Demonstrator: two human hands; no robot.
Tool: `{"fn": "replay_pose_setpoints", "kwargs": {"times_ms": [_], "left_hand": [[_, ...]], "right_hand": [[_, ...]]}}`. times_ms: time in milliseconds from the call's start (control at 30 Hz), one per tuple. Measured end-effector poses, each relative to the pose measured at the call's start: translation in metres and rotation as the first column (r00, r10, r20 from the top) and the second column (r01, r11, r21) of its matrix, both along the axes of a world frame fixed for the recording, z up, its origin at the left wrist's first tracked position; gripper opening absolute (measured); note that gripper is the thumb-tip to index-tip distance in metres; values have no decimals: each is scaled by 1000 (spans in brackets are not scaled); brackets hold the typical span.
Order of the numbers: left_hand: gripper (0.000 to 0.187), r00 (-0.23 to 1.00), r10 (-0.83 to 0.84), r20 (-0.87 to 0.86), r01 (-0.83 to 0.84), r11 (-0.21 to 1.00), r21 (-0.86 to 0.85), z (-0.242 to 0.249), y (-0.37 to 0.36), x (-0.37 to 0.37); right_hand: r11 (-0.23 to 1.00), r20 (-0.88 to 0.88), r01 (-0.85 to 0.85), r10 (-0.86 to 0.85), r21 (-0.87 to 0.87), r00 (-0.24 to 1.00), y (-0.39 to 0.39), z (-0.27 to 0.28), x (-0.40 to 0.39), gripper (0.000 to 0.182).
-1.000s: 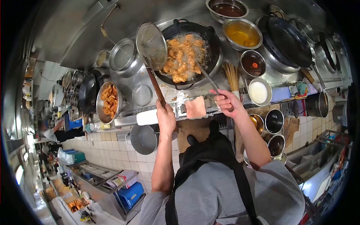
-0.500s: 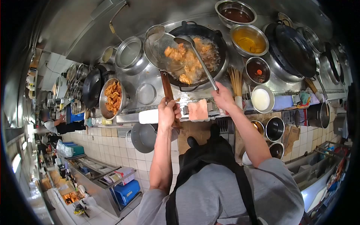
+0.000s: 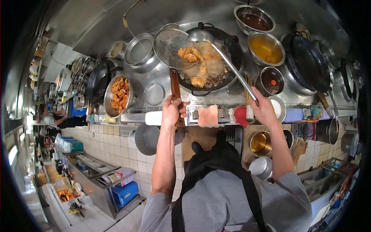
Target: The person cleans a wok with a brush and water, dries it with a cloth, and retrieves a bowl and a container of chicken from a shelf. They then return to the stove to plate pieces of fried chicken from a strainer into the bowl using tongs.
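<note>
My left hand (image 3: 174,112) is wrapped round the wooden handle (image 3: 175,86) of a wide mesh strainer (image 3: 166,50). The strainer overlaps the left side of a black wok (image 3: 237,58) of bubbling oil, with fried pieces (image 3: 188,54) in it. More golden pieces (image 3: 198,81) are in the wok's near part. In my right hand (image 3: 263,106) is the end of a long metal ladle (image 3: 235,71), whose bowl is over the far left part of the wok, by the strainer's rim.
A bowl of fried pieces (image 3: 119,95) stands at the left. Right of the wok are a bowl of yellow liquid (image 3: 267,48), a dark sauce bowl (image 3: 272,80) and a bamboo brush (image 3: 249,96). A person (image 3: 58,120) stands far left.
My right hand has moved right, and the ladle's bowl has shifted up and right in view. The strainer holds a more compact clump of pieces. The whole view has shifted slightly.
</note>
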State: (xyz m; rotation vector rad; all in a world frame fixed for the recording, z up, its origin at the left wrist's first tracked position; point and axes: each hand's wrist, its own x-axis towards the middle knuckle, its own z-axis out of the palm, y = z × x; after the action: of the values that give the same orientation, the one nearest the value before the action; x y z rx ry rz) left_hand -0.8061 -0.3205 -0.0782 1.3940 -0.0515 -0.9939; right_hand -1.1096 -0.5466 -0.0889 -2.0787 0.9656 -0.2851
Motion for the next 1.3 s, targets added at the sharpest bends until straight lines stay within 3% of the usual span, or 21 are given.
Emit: {"fn": "replay_pose_setpoints", "kwargs": {"times_ms": [100,167,200,233,267,367,433,467,500,633,767,867,933,967,1000,1067,1100,1167,1233,1300], "left_hand": [[11,1000,-24,-6,24,1000,-18,5,-4,-5],[11,999,-39,-9,39,999,-17,6,-8,-10],[11,999,-33,-9,33,999,-18,1,-9,-10],[10,1000,-28,-8,28,999,-15,-4,-8,-7],[9,1000,2,-26,-2,1000,-22,-9,-7,-2],[9,1000,8,-5,-8,998,-56,-7,0,5],[11,1000,0,-11,0,998,-64,-6,5,10],[12,1000,-5,-12,4,997,-72,-5,6,13],[12,1000,-10,-14,9,997,-78,-5,7,14],[14,1000,-16,-9,15,995,-94,3,6,14],[16,998,-44,35,45,998,-47,5,4,9],[24,992,-79,102,80,997,-7,8,7,-5],[23,974,-103,201,96,994,44,10,0,-15],[22,962,-117,247,102,992,71,9,-3,-21],[34,902,-181,393,97,970,223,9,-11,-24],[38,670,-265,694,57,950,307,-9,-18,-16],[40,509,-305,805,26,940,340,-21,-22,-9],[34,653,-266,710,38,947,320,-31,-19,1],[32,801,-195,567,55,965,256,-25,-12,3],[28,864,-138,484,24,972,234,-15,-5,-1]], "right_hand": [[983,-45,-143,139,-116,989,6,-43,28,59],[979,-33,-119,115,-167,993,17,-97,64,58],[981,68,-89,78,175,995,22,-93,73,58],[861,152,-85,9,501,988,28,-89,83,58],[634,204,-106,-84,766,975,34,-86,91,58],[594,244,-62,-232,802,941,51,-77,91,59],[894,262,85,-219,440,940,52,-93,90,56],[922,259,133,-237,363,937,48,-99,84,55],[942,255,179,-255,284,933,45,-91,80,54],[973,313,96,-160,210,936,28,-69,52,56],[997,140,44,-53,68,989,32,-32,46,52],[993,199,79,-95,87,975,38,-63,76,52],[849,253,77,-240,523,937,51,-82,105,45],[708,251,52,-317,704,914,57,-84,116,42],[537,278,-22,-401,843,873,60,-76,124,39],[144,267,-225,-565,964,781,59,-57,135,33],[59,263,-282,-584,957,768,51,-57,137,31],[-113,240,-391,-626,914,742,41,-64,132,27],[-58,295,-426,-637,903,712,41,-74,126,30],[-49,304,-445,-663,894,684,45,-79,119,29]]}}
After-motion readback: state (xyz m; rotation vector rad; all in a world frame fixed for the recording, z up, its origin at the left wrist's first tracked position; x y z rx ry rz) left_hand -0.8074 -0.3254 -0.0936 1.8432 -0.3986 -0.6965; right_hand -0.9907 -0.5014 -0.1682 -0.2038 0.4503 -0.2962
